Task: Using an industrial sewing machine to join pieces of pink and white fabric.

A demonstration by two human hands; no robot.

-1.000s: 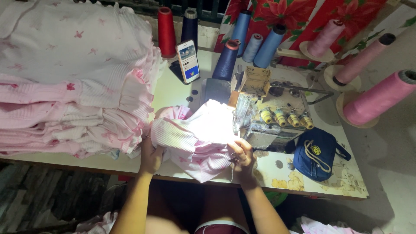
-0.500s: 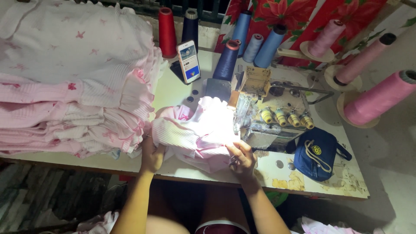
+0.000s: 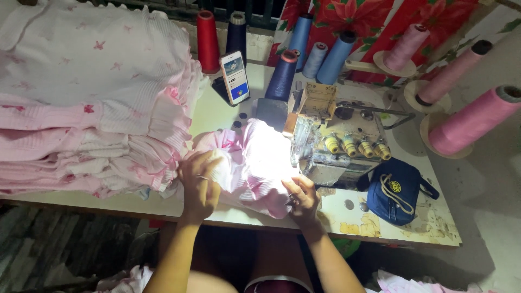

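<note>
A bunched pink and white garment [image 3: 251, 164] lies on the table under a bright lamp, right in front of the sewing machine [image 3: 336, 142]. My left hand [image 3: 199, 183] rests on its left side, fingers spread over the ribbed white part. At the garment's lower right edge, beside the machine's needle area, my right hand [image 3: 302, 196] pinches the cloth.
A tall stack of pink and white garments [image 3: 87, 103] fills the table's left side. Thread cones [image 3: 282, 73] in red, navy, blue and pink stand behind and to the right. A phone [image 3: 235, 77] leans upright. A navy pouch [image 3: 396, 190] lies right of the machine.
The garment has been gathered and shifted a little toward the machine. My left hand has moved from gripping its left edge to lying on top of it.
</note>
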